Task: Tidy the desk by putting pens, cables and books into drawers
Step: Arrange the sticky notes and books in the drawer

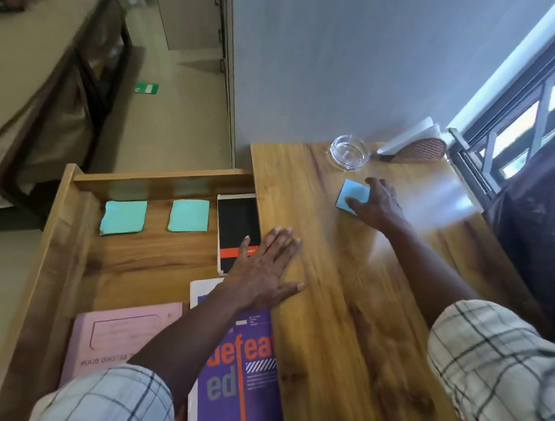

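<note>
A wooden drawer (59,258) stands pulled out to the left of the desk top (342,304). Inside lie two green sticky-note pads (124,217) (188,215), a black notebook (236,226), a pink record book (120,336) and a purple book (245,377). My left hand (267,270) lies flat with spread fingers across the desk edge, over the black notebook's corner. My right hand (376,203) reaches to the far part of the desk and grips a blue sticky-note pad (353,192) that lies on the wood.
A glass ashtray (349,152) sits at the desk's far edge against the grey wall. Beside it stands a napkin holder (412,143). A window frame (509,121) borders the desk's right side. A bed (14,80) stands across the floor at the left.
</note>
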